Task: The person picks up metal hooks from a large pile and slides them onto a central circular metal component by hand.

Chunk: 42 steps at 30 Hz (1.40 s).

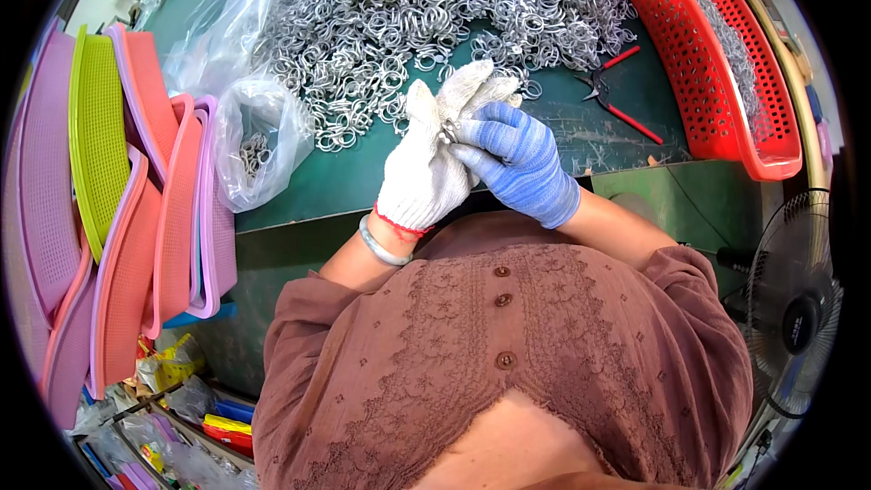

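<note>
My left hand (422,172), in a white knit glove with a red cuff edge, and my right hand (522,159), in a blue striped glove, meet over the near edge of the green table. Between their fingertips is a small silver metal piece (447,131), mostly covered, its exact shape unclear. The right thumb and fingers pinch it, and the left fingers close around it from the other side, some of them pointing up. Just beyond the hands spreads a big heap of silver metal rings (390,18), each with a small attached part. Red-handled pliers (594,89) lie open to the right.
A clear plastic bag (259,141) with a few metal pieces stands left of the heap. Stacked purple, salmon and green plastic baskets (127,245) crowd the left. At right are a red basket (699,63) holding metal pieces and a fan (798,318). Scratched green tabletop (581,141) shows near the pliers.
</note>
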Each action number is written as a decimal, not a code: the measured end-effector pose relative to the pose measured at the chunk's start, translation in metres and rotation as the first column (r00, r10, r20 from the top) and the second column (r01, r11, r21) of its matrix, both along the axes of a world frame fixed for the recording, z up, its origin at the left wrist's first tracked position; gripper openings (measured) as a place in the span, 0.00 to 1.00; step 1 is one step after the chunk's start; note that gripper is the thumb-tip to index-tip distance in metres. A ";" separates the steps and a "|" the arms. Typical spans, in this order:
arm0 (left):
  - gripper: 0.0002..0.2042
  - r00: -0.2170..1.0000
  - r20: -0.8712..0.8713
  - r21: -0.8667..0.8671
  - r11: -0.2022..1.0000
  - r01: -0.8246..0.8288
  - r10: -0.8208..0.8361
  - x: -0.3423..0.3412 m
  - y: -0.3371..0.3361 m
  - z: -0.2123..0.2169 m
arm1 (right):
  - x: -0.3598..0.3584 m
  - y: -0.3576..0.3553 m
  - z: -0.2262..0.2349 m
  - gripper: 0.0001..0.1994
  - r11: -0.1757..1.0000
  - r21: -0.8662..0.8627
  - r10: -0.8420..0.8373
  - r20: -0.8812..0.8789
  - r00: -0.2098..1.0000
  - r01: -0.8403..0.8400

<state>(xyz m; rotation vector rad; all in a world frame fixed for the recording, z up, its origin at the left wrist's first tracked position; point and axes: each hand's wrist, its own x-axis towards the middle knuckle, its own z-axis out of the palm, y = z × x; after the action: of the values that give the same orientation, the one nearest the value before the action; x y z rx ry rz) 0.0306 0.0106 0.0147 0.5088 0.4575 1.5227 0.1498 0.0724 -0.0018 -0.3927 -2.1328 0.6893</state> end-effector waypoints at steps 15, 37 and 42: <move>0.39 0.996 0.039 -0.011 0.997 0.075 -0.075 -0.006 0.005 -0.003 | 0.017 0.008 0.017 0.12 0.994 0.108 -0.021 -0.049 0.999 0.026; 0.31 0.989 0.146 -0.138 0.990 0.027 -0.006 -0.005 0.000 -0.014 | 0.146 0.076 0.136 0.11 0.769 0.366 -0.616 0.206 0.760 0.524; 0.31 0.986 0.167 -0.164 0.986 0.023 0.005 -0.006 0.000 -0.015 | 0.071 0.064 0.033 0.21 0.929 0.247 -0.369 0.645 0.669 0.275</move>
<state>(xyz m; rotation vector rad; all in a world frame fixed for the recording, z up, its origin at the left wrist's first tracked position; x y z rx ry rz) 0.0249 0.0109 -0.0003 0.2506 0.4457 1.4899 0.2204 0.1364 0.0313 -1.0663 -2.6712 0.1870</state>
